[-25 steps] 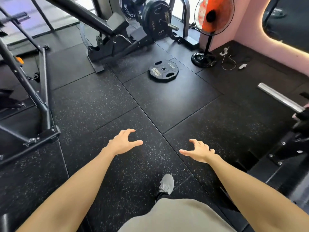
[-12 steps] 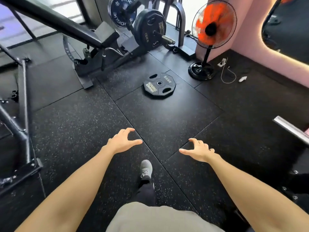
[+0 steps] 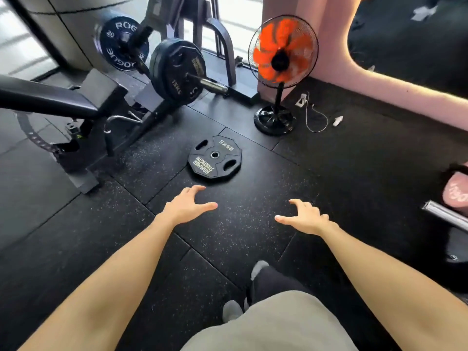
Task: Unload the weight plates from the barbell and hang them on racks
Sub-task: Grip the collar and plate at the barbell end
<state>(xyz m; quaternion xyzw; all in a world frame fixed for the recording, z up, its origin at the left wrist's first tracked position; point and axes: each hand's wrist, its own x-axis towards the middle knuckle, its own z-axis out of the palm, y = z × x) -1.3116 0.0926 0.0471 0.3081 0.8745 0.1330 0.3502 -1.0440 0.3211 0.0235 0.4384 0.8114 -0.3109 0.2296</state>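
Observation:
A black 25 kg weight plate (image 3: pixel 214 159) lies flat on the rubber floor just ahead of me. My left hand (image 3: pixel 186 207) hovers a little short of its near edge, fingers spread and empty. My right hand (image 3: pixel 305 217) is held out to the right of the plate, also spread and holding nothing. Further back, black 15 kg plates (image 3: pixel 177 72) sit on a steel sleeve (image 3: pixel 211 84) of a machine. Behind them hangs a dark 20 kg Rogue plate (image 3: pixel 121 44).
An adjustable bench (image 3: pixel 50 100) and its frame fill the left side. An orange-bladed standing fan (image 3: pixel 281 59) stands at the back right beside a pink wall (image 3: pixel 334 46), with a white cable (image 3: pixel 314 120) on the floor. A steel bar end (image 3: pixel 443 215) and a pink object (image 3: pixel 458 193) are at the right edge.
I have walked forward, so the 25 kg plate, the fan and the loaded machine are closer. Both hands keep the same spread, empty pose.

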